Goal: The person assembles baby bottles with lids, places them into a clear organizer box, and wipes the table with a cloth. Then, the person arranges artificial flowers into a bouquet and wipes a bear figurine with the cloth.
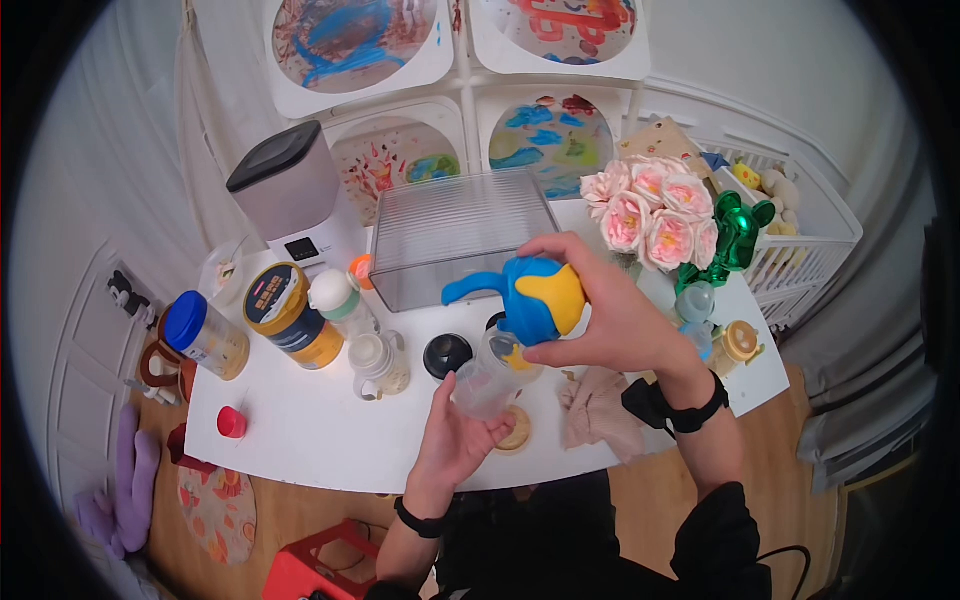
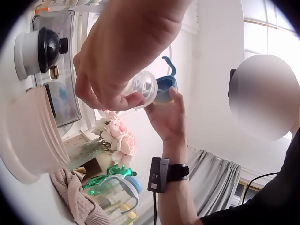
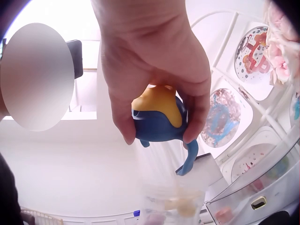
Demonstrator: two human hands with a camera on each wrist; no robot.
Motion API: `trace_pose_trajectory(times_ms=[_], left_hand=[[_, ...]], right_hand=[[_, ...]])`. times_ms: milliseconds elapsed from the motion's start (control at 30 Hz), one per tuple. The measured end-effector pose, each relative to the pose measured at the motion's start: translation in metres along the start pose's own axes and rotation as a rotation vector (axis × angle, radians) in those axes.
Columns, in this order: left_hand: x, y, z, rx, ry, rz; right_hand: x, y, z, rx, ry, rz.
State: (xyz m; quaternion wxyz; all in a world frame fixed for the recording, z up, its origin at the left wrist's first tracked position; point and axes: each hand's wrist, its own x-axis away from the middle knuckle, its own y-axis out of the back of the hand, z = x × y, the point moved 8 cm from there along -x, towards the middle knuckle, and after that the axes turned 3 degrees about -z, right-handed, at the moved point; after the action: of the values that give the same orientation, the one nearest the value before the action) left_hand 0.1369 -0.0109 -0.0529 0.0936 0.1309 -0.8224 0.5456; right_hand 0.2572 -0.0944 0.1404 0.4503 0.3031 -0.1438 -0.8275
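Observation:
My right hand [image 1: 625, 315] grips a blue-and-yellow cup lid [image 1: 540, 300] from above, its curved blue handle pointing left. Thumb and fingers press its sides in the right wrist view, around the yellow top [image 3: 159, 103]. Below and to the left, my left hand [image 1: 455, 440] holds a clear plastic cup [image 1: 485, 390], thumb at one side. In the left wrist view the cup's rounded clear wall [image 2: 144, 89] is close beside the lid's hollow blue underside [image 2: 165, 88]. A black domed cap [image 1: 447, 356] stands on the table behind the left hand.
A white table [image 1: 300, 430] bears a handled bottle [image 1: 378, 362], a yellow tub [image 1: 293, 315], a blue-lidded jar [image 1: 205, 335] and a red cup [image 1: 231, 422]. A ribbed clear box [image 1: 465, 235] stands behind. Rightward are a pink cloth [image 1: 600, 410], roses [image 1: 655, 210] and an amber-topped bottle [image 1: 738, 345].

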Motion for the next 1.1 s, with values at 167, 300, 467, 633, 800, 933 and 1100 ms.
trace_pose_trajectory(times_ms=[167, 300, 467, 633, 800, 933, 1100], left_hand=[[0.000, -0.011, 0.011, -0.004, 0.055, 0.018], [0.002, -0.003, 0.012, -0.062, 0.031, -0.067], [0.001, 0.013, 0.006, -0.231, -0.034, -0.016], [0.007, 0.012, -0.001, -0.125, -0.087, -0.046], [0.013, 0.005, -0.003, -0.137, -0.115, -0.136], [0.018, 0.008, -0.012, -0.199, -0.163, -0.152], [0.026, 0.014, -0.019, -0.247, -0.184, -0.100]], right_hand=[[0.011, 0.002, -0.010, 0.054, 0.000, 0.095], [0.021, 0.005, -0.003, 0.081, 0.055, 0.201], [0.032, 0.007, -0.002, 0.129, 0.019, 0.170], [0.040, -0.005, -0.012, 0.148, 0.032, 0.185], [0.047, -0.033, -0.026, 0.039, 0.016, 0.238], [0.051, -0.041, -0.032, -0.047, 0.012, 0.211], [0.058, -0.043, -0.042, -0.135, -0.070, 0.186]])
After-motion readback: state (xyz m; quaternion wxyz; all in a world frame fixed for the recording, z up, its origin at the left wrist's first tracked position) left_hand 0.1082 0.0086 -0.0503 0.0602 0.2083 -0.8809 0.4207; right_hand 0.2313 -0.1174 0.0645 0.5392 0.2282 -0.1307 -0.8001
